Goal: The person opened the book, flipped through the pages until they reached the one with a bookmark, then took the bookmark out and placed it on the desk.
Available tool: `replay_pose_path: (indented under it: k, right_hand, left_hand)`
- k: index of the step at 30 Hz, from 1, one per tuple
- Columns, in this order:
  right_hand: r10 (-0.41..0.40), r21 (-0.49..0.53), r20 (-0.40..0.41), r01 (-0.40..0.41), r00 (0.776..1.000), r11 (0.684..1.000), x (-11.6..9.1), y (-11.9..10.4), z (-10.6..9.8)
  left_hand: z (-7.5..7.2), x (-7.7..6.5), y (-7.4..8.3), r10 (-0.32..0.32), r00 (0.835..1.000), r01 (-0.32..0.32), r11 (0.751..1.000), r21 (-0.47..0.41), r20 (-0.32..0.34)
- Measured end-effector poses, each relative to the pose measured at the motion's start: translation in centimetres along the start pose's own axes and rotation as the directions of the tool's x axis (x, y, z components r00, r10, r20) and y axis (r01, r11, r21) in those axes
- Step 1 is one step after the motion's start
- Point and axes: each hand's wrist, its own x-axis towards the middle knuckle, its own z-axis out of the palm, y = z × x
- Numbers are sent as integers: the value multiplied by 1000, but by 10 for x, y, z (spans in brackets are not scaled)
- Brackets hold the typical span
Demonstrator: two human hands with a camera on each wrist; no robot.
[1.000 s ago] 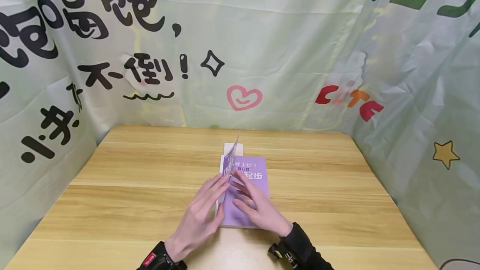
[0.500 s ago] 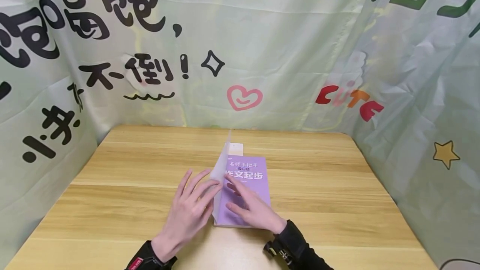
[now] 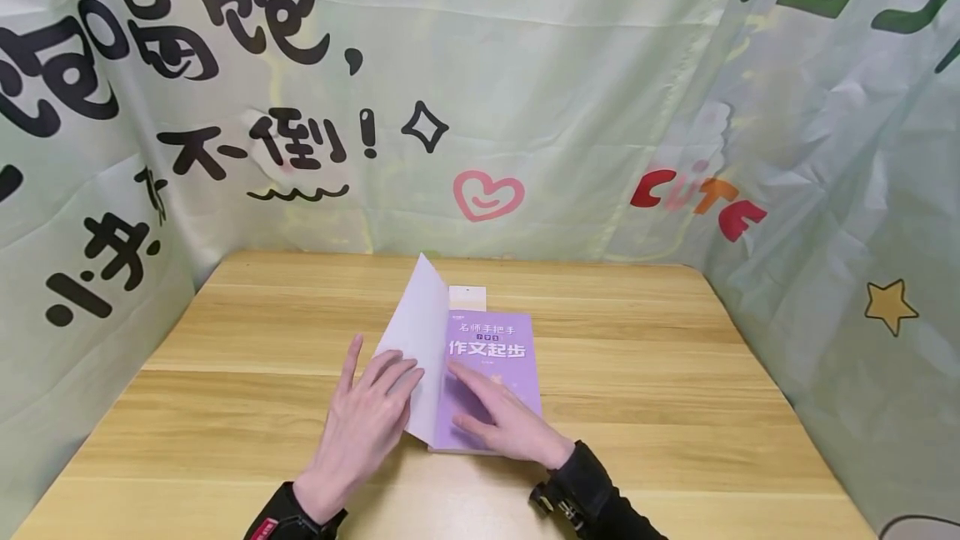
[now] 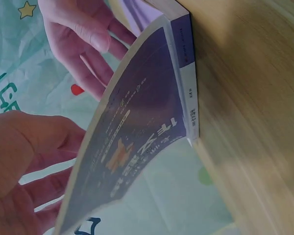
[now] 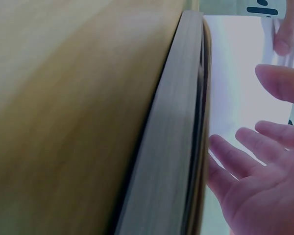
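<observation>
A purple paperback book [image 3: 521,382] lies on the table, its printed purple page facing up. The front cover [image 3: 420,315] leans up and out to the left, pale inner side showing in the head view. My left hand [image 3: 354,432] has its fingers against that inner side; in the left wrist view they pass behind the cover's printed face [image 4: 122,132], beside the spine [image 4: 188,73]. Over the purple page my right hand [image 3: 513,423] extends loosely, fingertips near the cover's fold. The right wrist view shows the page edges [image 5: 164,137]; whether those fingers touch the page I cannot tell.
A small white card or paper [image 3: 467,297] sticks out beyond the book's far edge. The wooden table [image 3: 637,390] spreads around the book. Printed pale green cloth [image 3: 570,90] hangs behind and on both sides of the table.
The front cover has swung from nearly upright over to the left, with my left hand moving left along with it. My right hand has shifted slightly left, uncovering more of the purple page's title.
</observation>
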Motion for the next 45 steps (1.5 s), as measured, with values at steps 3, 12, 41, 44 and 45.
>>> replay_pose_path:
  k: [3, 12, 41, 44, 45]
  right_hand:
    - [-22, -36, -1, 22, 1000, 999, -4, 3, -2]
    - [6, -55, 63, -2, 998, 998, -19, 11, -12]
    - [48, -90, 131, -36, 990, 995, -42, 30, -36]
    - [59, -82, 140, -47, 988, 996, -42, 30, -37]
    - [58, -83, 142, -47, 988, 995, -42, 30, -37]
  left_hand:
    - [2, -2, -1, -17, 1000, 16, 1000, 8, 23]
    - [4, -8, -3, -65, 990, 61, 998, 35, 125]
    - [29, -10, 8, -18, 900, 161, 943, -292, 436]
    - [30, -11, 10, -15, 882, 187, 928, -322, 471]
    - [30, -11, 10, -15, 877, 196, 924, -330, 480]
